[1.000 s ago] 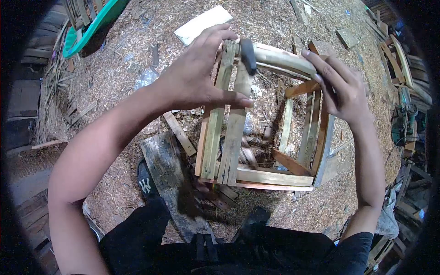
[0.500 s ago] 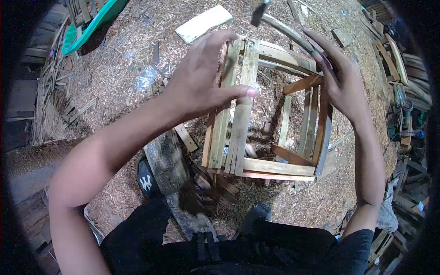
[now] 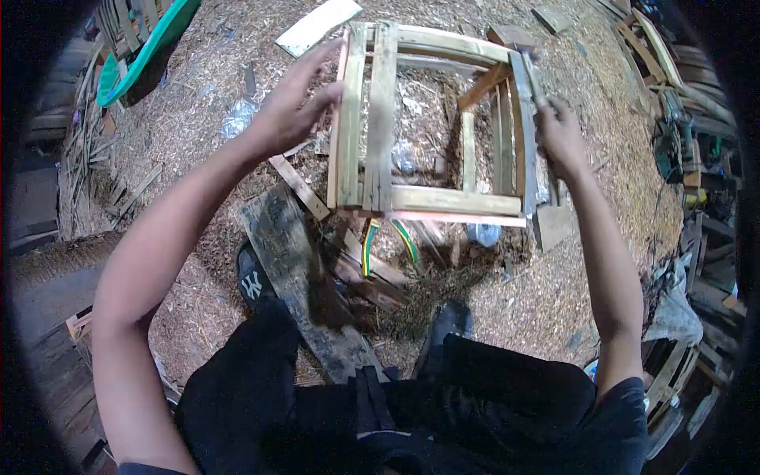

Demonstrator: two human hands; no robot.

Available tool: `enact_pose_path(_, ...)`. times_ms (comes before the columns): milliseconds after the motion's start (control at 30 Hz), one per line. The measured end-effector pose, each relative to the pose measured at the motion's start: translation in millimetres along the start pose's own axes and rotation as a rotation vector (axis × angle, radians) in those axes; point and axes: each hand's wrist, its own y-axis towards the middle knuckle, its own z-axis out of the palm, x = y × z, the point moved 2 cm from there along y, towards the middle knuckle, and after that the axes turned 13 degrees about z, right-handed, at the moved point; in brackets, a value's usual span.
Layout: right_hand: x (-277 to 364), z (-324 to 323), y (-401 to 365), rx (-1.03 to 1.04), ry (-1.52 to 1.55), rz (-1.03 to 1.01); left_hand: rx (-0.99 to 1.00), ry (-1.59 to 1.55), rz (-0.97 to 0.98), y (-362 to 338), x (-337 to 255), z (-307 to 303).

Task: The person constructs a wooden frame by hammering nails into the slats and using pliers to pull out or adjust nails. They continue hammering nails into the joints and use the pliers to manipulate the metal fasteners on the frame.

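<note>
An open wooden frame (image 3: 381,119) built of slats stands tilted in front of me, above the wood-chip floor. At its left edge is my left hand (image 3: 294,103), fingers apart, the fingertips close to or touching the outer slat. On the right side, my right hand (image 3: 560,136) is closed around the handle of a hammer (image 3: 534,79), whose head lies near the frame's top right corner. Below the frame, pliers with green and yellow handles (image 3: 369,249) rest among wood scraps.
A worn plank (image 3: 289,261) runs between my feet. A pale flat board (image 3: 321,25) lies beyond the frame, with a green curved object (image 3: 150,59) at the upper left. Wood piles line both sides, and a grey cloth (image 3: 674,305) hangs at the right.
The frame now sits higher and further left in view. My left hand has drawn back to its outer edge. The hammer has swung down beside the frame's right side, and the pliers' handles show more.
</note>
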Motion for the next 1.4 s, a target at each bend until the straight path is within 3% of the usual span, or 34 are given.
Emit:
enact_pose_path(33,-21,8,1,0.004,0.037,0.007,0.014,0.01,-0.096,-8,7,2)
enact_pose_path(133,-102,24,35,0.083,0.002,0.068,0.068,0.079,-0.088,-29,33,7)
enact_pose_path(200,-144,36,55,0.174,-0.005,-0.085,0.127,0.034,-0.133,-39,31,7)
enact_pose_path(233,-107,33,9,0.223,-0.061,0.041,0.247,0.109,-0.2,-46,29,9)
enact_pose_path(300,-122,38,12,0.228,-0.084,0.001,0.406,0.207,-0.242,-59,37,10)
enact_pose_path(400,-124,34,12,0.201,-0.206,-0.059,0.431,0.228,-0.1,-73,39,10)
enact_pose_path(467,-112,26,3,0.189,-0.374,-0.102,0.468,0.212,-0.137,-77,34,6)
enact_pose_path(533,-92,18,-29,0.153,-0.295,-0.208,0.486,0.211,-0.196,-78,28,2)
enact_pose_path(600,-74,12,-62,0.168,-0.428,-0.301,0.482,0.221,-0.185,-84,29,-3)
enact_pose_path(667,-62,14,-106,0.077,-0.476,-0.217,0.47,0.214,-0.147,-90,26,-9)
enact_pose_path(733,-89,30,-117,0.261,-0.271,-0.051,0.498,0.224,-0.172,-99,22,-14)
enact_pose_path(800,-119,50,-127,0.377,-0.303,-0.012,0.527,0.238,-0.202,-108,20,-20)
enact_pose_path(833,-114,65,-152,0.379,0.0,0.014,0.534,0.227,-0.184,-112,18,-20)
enact_pose_path(900,-100,81,-164,0.482,-0.383,0.081,0.532,0.206,-0.164,-121,19,-18)
enact_pose_path(933,-103,96,-166,0.601,-0.403,0.074,0.528,0.207,-0.163,-123,20,-18)
enact_pose_path(1000,-103,121,-174,0.569,-0.494,-0.102,0.512,0.186,-0.138,-126,22,-18)
enact_pose_path(1133,-91,161,-168,0.634,-0.532,-0.047,0.475,0.113,-0.127,-125,21,-18)
enact_pose_path(1200,-75,169,-165,0.64,-0.698,-0.102,0.446,0.068,-0.098,-125,27,-20)
enact_pose_path(1267,-62,186,-165,0.632,-0.777,-0.095,0.454,0.105,-0.126,-126,35,-23)
enact_pose_path(1333,-57,198,-162,0.595,-0.975,0.066,0.456,0.117,-0.1,-126,48,-27)
enact_pose_path(1367,-71,205,-154,0.52,-0.999,-0.086,0.458,0.127,-0.105,-127,51,-29)
enact_pose_path(1400,-75,213,-146,0.624,-1.012,0.082,0.447,0.134,-0.102,-126,52,-32)
